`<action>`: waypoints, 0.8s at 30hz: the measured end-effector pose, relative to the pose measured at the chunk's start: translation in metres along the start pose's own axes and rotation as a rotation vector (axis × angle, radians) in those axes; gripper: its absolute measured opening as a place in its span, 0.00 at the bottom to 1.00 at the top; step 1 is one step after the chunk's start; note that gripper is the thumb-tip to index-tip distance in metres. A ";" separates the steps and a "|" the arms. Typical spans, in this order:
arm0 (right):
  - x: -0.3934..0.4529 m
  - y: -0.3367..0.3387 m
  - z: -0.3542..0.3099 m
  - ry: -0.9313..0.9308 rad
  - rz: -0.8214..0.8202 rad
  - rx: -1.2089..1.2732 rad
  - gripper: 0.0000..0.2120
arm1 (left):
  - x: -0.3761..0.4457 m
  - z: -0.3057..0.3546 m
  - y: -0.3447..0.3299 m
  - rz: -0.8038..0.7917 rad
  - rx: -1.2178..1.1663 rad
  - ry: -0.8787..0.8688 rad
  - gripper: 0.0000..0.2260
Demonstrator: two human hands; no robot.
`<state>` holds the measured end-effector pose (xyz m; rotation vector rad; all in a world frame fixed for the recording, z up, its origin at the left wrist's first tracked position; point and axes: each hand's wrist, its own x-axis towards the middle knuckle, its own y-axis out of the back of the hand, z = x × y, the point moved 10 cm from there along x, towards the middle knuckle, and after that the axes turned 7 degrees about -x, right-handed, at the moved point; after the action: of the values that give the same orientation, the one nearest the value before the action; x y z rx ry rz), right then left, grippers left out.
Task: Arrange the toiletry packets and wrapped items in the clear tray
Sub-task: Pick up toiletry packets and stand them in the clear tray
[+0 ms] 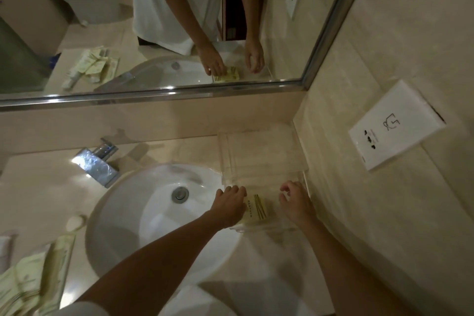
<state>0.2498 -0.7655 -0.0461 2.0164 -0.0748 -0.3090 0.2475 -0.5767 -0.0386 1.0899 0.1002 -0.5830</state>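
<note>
- Clear plastic forms the tray [261,154], which sits on the counter to the right of the sink [159,213], pushed far into the corner below the mirror [154,20]; its walls are hard to trace against the pale stone.
- One pale yellow packet [257,209] with dark printing lies in the tray's near end, apparently flat on the floor of the tray.
- Left hand [228,206] lies over the packet's left edge, fingers curled down onto it; whether they pinch it or only press on it cannot be told.
- Right hand [295,200] hangs just right of the packet, near the tray's right wall, fingers loosely curled and holding nothing.
- Judged from this, the step in hand is settling the first packet into place; the far part of the tray shows nothing in it yet.
- More packets wait in a loose pile [33,274] at the near left of the counter, well apart from the tray, with a small white soap-like item [75,222] beside the sink.
- Next move likely calls for a reach across the sink to the pile, then laying each piece beside the first without knocking it askew.
</note>
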 end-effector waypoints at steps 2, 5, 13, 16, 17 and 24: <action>0.001 -0.001 0.000 -0.002 -0.008 0.005 0.05 | 0.000 -0.002 0.000 0.011 0.045 -0.014 0.14; 0.003 -0.003 -0.001 -0.009 -0.025 0.004 0.04 | 0.000 -0.003 0.000 0.022 0.116 -0.046 0.20; 0.005 -0.004 -0.011 -0.005 -0.037 0.015 0.05 | -0.001 0.007 -0.004 0.001 0.225 -0.135 0.27; 0.005 -0.003 -0.013 -0.012 -0.046 0.008 0.05 | -0.001 0.007 -0.002 0.016 0.223 -0.138 0.26; 0.004 -0.001 -0.015 -0.010 -0.047 0.007 0.05 | -0.002 0.007 -0.001 0.027 0.219 -0.136 0.25; 0.002 0.011 -0.042 0.049 -0.075 -0.059 0.05 | -0.010 -0.016 0.034 0.136 0.171 -0.067 0.17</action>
<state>0.2628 -0.7345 -0.0189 1.9702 0.0403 -0.3052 0.2592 -0.5477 -0.0158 1.2317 -0.0828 -0.5117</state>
